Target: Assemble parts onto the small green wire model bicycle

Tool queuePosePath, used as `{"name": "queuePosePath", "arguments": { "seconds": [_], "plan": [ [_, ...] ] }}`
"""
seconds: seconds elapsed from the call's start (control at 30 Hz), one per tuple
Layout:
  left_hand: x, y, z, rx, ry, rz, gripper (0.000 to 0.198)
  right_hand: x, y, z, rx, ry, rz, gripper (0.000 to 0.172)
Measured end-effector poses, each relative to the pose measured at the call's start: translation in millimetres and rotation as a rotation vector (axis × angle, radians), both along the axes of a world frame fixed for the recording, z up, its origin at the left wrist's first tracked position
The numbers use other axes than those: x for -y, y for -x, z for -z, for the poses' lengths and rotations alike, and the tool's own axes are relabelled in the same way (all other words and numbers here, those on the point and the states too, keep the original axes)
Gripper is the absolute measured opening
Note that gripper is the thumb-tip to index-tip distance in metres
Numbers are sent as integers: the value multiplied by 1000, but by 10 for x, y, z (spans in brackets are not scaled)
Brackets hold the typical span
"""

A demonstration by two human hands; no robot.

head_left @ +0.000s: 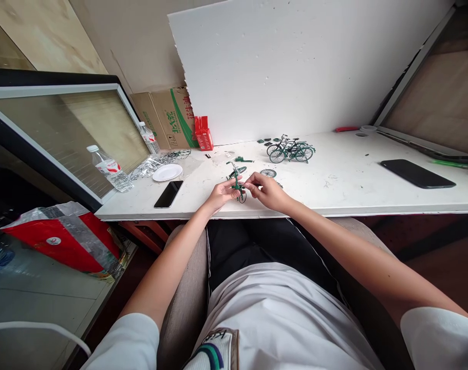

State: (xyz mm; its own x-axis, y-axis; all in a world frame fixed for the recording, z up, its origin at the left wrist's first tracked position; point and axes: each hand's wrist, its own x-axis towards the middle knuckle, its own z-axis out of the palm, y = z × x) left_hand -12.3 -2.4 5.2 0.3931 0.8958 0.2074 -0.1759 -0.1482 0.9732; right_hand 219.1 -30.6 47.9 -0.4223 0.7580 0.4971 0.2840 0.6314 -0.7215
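With the green model bicycle [238, 187] as the clock's centre, a cardboard carton [162, 119] at 10 o'clock bears green Chinese characters that appear to read 北大荒, with red ones beside them. Next to it, towards 11, stands a small red box [205, 136], its pale print too small to read. Two clear, white-capped bottles, one nearer [109, 168] at 9 and one farther [149, 137] towards 10, wear red-and-white labels, also illegible. A red bag [72, 239] at 8 carries a round white sticker [53, 241]; its contents cannot be made out. A white plate [167, 172] lies at 9. The left hand [218, 196] grips the bicycle above the table's [341, 180] near edge; the right hand's [270, 192] curled fingertips meet its 3 o'clock side, though I cannot tell whether they pinch anything. Assembled model bicycles [293, 152] stand at 2
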Motion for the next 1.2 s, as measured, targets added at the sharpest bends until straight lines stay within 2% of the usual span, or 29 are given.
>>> {"name": "queuePosePath", "arguments": {
  "seconds": [0.23, 0.37, 0.57, 0.8, 0.97, 1.2],
  "plan": [
    [12, 8, -32, 27, 14, 28, 78, -139, -36, 65, -64, -33, 172, 58],
    [6, 3, -30, 15, 26, 21, 80, -200, -14, 209, -95, -53, 167, 62],
    [-14, -6, 12, -29, -7, -18, 78, -225, -3, 377, -144, 117, 109, 55],
    [-25, -10, 44, -34, -12, -66, 82, -178, 21, 301, -147, 98, 122, 63],
    [-13, -7, 18, -32, -8, -39, 82, -200, 14, 309, -194, 128, 171, 62],
    [-29, -5, 37, -28, -7, -49, 80, -205, 13, 297, -170, 124, 153, 64]
  ]
}}
